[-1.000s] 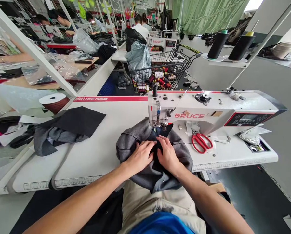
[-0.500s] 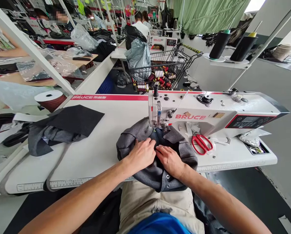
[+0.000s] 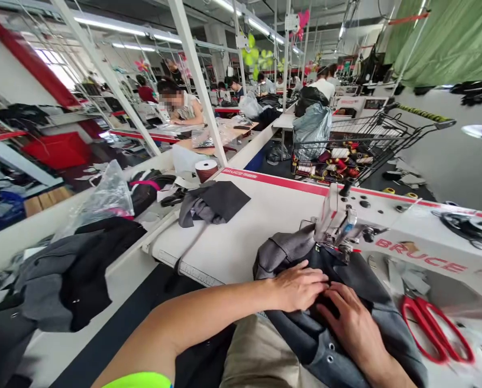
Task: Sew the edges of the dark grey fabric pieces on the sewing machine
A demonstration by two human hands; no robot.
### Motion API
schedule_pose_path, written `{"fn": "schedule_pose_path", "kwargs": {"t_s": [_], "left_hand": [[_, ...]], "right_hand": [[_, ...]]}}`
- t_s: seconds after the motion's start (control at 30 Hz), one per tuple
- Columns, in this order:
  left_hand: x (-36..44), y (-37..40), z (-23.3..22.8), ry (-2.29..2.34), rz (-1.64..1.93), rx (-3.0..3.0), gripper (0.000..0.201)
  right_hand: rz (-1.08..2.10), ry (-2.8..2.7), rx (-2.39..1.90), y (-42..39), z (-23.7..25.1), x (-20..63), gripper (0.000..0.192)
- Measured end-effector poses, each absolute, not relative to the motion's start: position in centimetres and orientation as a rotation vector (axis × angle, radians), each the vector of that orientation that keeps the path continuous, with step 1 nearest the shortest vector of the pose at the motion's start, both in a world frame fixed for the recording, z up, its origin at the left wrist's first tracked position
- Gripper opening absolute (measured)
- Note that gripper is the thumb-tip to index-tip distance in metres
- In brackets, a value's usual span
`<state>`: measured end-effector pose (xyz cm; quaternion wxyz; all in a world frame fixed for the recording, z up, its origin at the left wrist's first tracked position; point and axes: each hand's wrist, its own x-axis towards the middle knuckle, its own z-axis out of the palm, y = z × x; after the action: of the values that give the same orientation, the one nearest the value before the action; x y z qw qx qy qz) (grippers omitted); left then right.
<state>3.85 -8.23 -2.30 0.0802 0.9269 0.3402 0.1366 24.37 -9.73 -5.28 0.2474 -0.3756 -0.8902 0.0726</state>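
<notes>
A grey garment [image 3: 289, 250] lies bunched on the white sewing table [image 3: 241, 237], its far edge under the needle of the white BRUCE sewing machine [image 3: 390, 237]. My left hand [image 3: 299, 287] rests fingers-down on the dark fabric just in front of the presser foot [image 3: 337, 245]. Right beside it, fingertips touching, my right hand [image 3: 354, 326] presses the same cloth, near a row of snap buttons [image 3: 329, 355]. Both hands pinch and hold the garment flat.
Red-handled scissors [image 3: 434, 331] lie on the table to the right. A dark fabric pile [image 3: 214, 202] and a maroon spool [image 3: 205, 170] sit at the far left end. A wire cart [image 3: 357, 145] with thread cones stands behind. Other people work at benches further back; clothes [image 3: 71, 269] heap on the left.
The camera has swung left and upward, so the machine and my hands now sit at the lower right. My hands stay on the garment, slightly nearer the needle.
</notes>
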Motion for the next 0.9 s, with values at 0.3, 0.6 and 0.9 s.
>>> {"fn": "schedule_pose_path", "kwargs": {"t_s": [0.3, 0.6, 0.9], "left_hand": [[2.5, -8.5, -2.0, 0.972, 0.325, 2.854, 0.028], [2.4, -8.1, -1.9, 0.944, 0.311, 2.679, 0.025], [1.8, -8.0, -2.1, 0.888, 0.346, 2.792, 0.028]], "right_hand": [[0.182, -2.488, -1.154, -9.9, -2.9, 24.3, 0.034], [0.684, -1.748, -1.143, -9.8, -2.3, 17.0, 0.046], [0.460, -2.194, -1.073, -8.1, -5.2, 21.3, 0.060]]}}
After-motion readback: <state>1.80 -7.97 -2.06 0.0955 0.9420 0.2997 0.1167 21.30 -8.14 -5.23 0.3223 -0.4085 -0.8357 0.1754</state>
